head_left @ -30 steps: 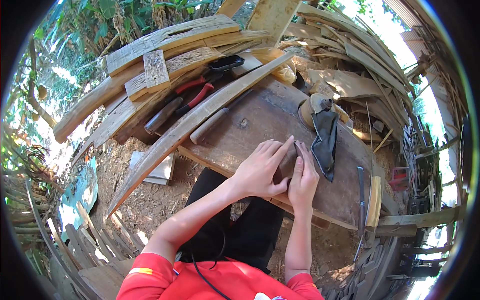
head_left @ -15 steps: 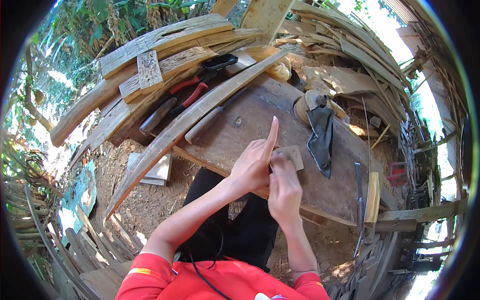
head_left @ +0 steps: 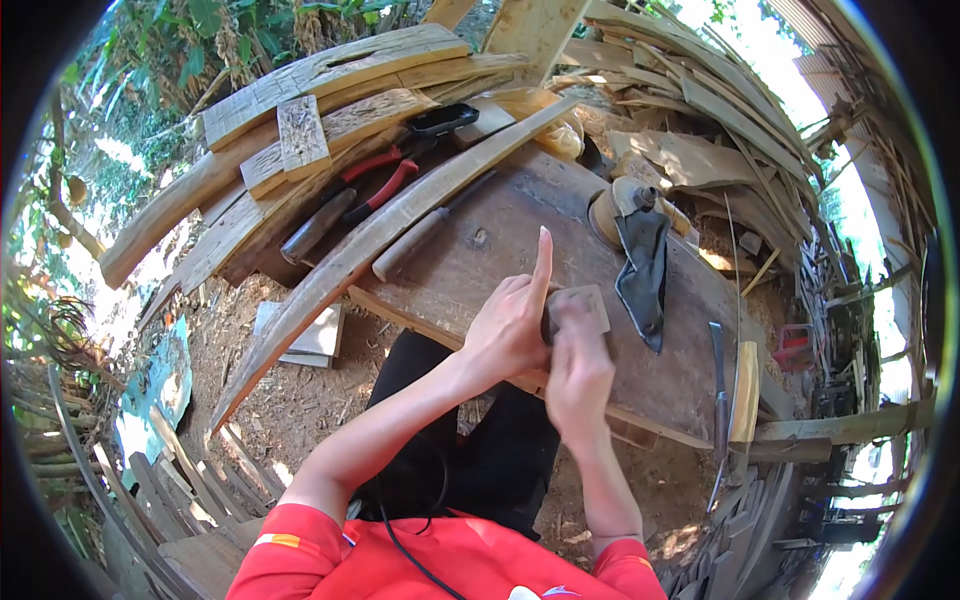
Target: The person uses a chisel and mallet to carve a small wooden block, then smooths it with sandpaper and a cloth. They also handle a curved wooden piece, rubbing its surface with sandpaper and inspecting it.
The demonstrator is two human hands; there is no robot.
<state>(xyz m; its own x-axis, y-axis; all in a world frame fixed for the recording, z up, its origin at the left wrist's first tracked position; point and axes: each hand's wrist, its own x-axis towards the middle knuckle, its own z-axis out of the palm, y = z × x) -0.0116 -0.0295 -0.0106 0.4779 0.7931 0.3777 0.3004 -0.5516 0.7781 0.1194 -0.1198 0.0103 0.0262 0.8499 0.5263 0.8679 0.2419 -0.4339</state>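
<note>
Over the near part of the wooden table (head_left: 500, 235), my two hands are close together. The fingers of my left hand (head_left: 508, 325) are curled, apart from the index finger, which points straight up. A dark edge shows between the hands, but what the left fingers hold is hidden. My right hand (head_left: 580, 375) is smeared by motion at the fingertips, which press over a small square grey-tan piece (head_left: 597, 303), flat and thin like folded sandpaper. A dark cloth (head_left: 643, 270) hangs over a round, tan object (head_left: 605, 215) farther right.
A long curved plank (head_left: 370, 240) crosses the table's left side. Beside it are a wooden-handled tool (head_left: 410, 245), red-handled pliers (head_left: 385, 190) and stacked timber (head_left: 330, 75). At the right edge are a chisel-like tool (head_left: 719, 385) and a wood block (head_left: 744, 390).
My right hand has moved slightly to the right and turned, and the square piece has shifted and tilted with it. My left hand stays nearly in place.
</note>
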